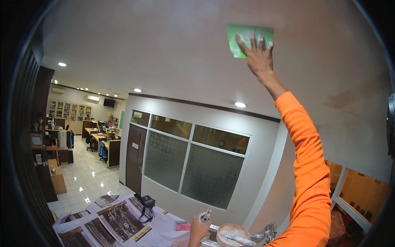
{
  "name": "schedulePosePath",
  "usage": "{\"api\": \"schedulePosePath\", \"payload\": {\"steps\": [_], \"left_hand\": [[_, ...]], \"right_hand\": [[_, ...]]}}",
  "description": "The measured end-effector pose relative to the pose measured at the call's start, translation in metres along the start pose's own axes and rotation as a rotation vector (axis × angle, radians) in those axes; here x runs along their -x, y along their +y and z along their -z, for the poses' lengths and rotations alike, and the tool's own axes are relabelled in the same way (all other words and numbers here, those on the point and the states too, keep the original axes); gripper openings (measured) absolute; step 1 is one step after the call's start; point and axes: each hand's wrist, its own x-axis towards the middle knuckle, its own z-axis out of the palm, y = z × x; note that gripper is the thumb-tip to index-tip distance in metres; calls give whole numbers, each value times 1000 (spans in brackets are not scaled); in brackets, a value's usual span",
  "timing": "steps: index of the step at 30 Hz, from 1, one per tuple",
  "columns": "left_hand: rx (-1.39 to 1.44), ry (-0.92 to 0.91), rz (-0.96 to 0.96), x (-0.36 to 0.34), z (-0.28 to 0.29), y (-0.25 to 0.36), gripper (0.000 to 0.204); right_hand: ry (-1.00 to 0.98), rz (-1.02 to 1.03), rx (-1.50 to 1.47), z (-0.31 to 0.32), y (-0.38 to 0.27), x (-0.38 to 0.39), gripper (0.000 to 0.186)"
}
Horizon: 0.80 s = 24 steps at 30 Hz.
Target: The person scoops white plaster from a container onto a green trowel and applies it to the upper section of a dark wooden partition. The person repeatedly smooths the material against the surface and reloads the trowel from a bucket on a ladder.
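Overhead, my right hand [259,55] holds a green sheet of sandpaper [241,32] flat against the white ceiling [164,45]. Its fingers are spread over the sheet, and white dust coats the fingertips. Low in the view, my left hand [199,231] is closed around a silver metal part [207,215] that looks like the top of a ladder. Just right of that hand sits a round tub [230,232] smeared with pale filler. A putty knife [240,240] lies across the tub's mouth.
A printed banner sheet [92,210] spreads below on the left, with a dark pouch [147,201] on it. A pink item [183,226] lies near my left hand. Ceiling lamps [240,104] are set beyond my right arm. Frosted windows [214,175] and office desks [101,138] stand farther off.
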Motion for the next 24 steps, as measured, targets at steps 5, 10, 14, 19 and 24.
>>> {"api": "schedulePosePath", "payload": {"steps": [5, 10, 14, 19, 24], "left_hand": [[-21, 38, -45, -3, 1, -11, 55], [-4, 34, -22, -1, 6, -1, 53], [-11, 38, -45, -2, 6, 6, 51], [-67, 84, -69, -4, 0, -5, 51], [-25, 70, -82, 1, 5, 4, 51]], "right_hand": [[266, -123, -285, 50, -8, -1, 82], [498, -243, -216, 23, -1, -64, 82], [277, -216, -7, -30, -28, -61, 87], [160, -256, -365, -36, -98, -21, 86], [557, -595, -740, 36, -85, -29, 89]]}}
